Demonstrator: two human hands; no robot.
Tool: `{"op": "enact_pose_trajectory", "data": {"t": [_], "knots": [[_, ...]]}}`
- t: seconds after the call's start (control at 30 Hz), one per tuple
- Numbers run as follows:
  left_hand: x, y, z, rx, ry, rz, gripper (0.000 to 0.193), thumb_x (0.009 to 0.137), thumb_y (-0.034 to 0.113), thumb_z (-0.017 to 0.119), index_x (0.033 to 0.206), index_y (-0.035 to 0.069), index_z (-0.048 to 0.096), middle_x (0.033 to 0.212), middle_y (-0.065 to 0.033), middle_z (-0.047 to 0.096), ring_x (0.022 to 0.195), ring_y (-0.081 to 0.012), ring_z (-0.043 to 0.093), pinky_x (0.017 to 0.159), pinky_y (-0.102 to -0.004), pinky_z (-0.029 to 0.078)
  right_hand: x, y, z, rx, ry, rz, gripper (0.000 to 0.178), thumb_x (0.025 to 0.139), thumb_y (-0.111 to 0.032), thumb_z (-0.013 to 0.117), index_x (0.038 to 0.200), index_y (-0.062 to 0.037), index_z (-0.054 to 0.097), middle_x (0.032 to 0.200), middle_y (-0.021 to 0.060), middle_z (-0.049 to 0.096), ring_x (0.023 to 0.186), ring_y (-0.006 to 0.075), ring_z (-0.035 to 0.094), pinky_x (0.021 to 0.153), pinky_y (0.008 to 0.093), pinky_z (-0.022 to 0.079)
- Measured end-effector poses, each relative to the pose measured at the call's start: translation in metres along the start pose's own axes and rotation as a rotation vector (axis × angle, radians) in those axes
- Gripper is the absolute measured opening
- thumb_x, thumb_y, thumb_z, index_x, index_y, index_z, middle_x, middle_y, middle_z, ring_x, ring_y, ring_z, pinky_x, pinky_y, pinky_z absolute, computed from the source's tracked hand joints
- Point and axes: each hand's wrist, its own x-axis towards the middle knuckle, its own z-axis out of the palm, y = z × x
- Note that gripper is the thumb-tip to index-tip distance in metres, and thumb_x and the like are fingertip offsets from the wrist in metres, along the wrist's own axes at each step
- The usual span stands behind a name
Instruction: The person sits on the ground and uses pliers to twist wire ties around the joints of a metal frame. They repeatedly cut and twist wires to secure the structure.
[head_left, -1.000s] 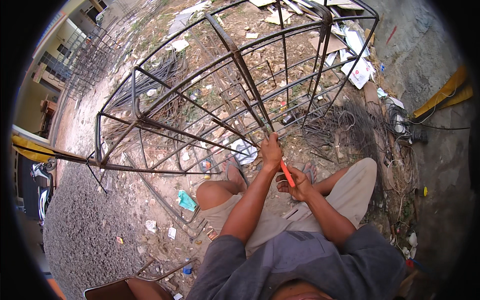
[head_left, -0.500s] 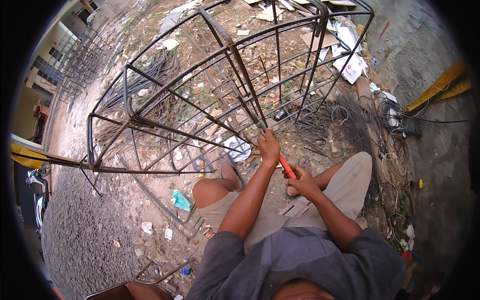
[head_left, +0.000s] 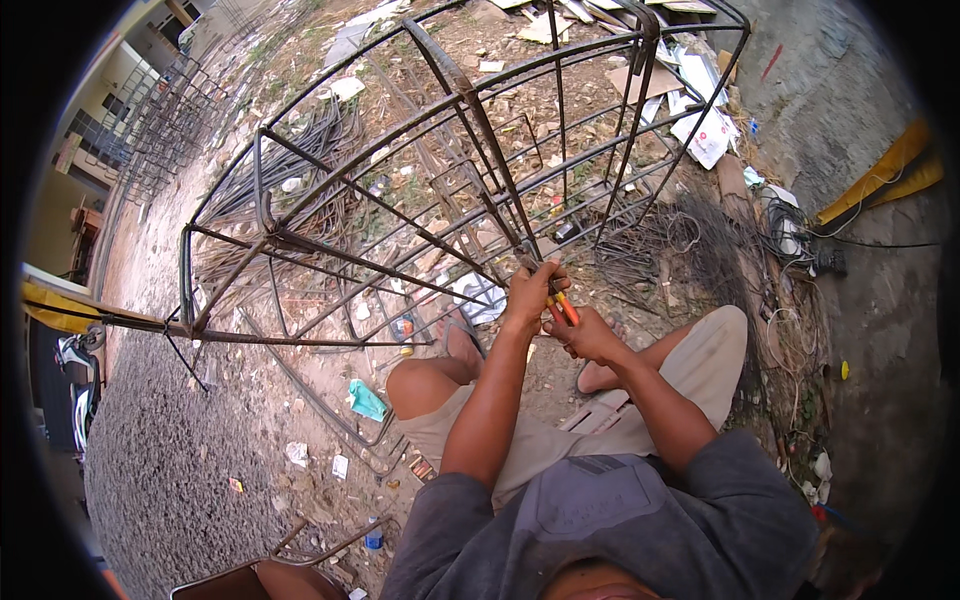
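Fingers of both hands were closed: left hand [head_left: 527, 292] on a rebar cage [head_left: 430, 190] bar, right hand [head_left: 590, 335] on orange-handled pliers [head_left: 562, 308] between them. Cage looked heavy, stiff; grip near joints.

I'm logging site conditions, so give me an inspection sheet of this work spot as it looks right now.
Surface: bare dirt ground strewn with litter.
Job's things: rebar cage lying on its side; red-handled tool at one bar.
Clutter: paper scraps, teal wrapper, loose tie wire.
Hands: left hand and right hand both grip the tool.
Cables: black cord by the concrete.
Surroundings: more cages, yellow wall.
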Motion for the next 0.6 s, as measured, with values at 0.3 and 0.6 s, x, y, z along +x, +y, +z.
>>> {"op": "enact_pose_trajectory", "data": {"t": [0.3,0.6], "knots": [[0.005,0.011,-0.005,-0.142,-0.127,-0.153,0.042,0.093,0.045,0.067,0.089,0.004,0.061,0.078,-0.0089,0.068,0.070,-0.0189,0.069,0.065,-0.0346,0.058,0.034,0.058,0.001,0.948,-0.785,0.193,0.025,0.093,-0.031,0.069,0.093,-0.0078,0.061,0.065,-0.0016,0.048,0.055,0.0097,0.048,0.049,0.0237,0.040],[0.024,-0.024,0.020,-0.140,0.139,0.057,0.050,0.098,0.050,0.057,0.068,0.012,0.045,0.057,-0.0004,0.042,0.054,-0.0195,0.059,0.054,-0.0369,0.054,-0.021,0.010,0.014,-0.590,0.487,-0.219,0.046,0.087,-0.032,0.063,0.113,0.0029,0.049,0.092,0.0253,0.067,0.089,0.0464,0.065,0.079,0.0521,0.051]]}}
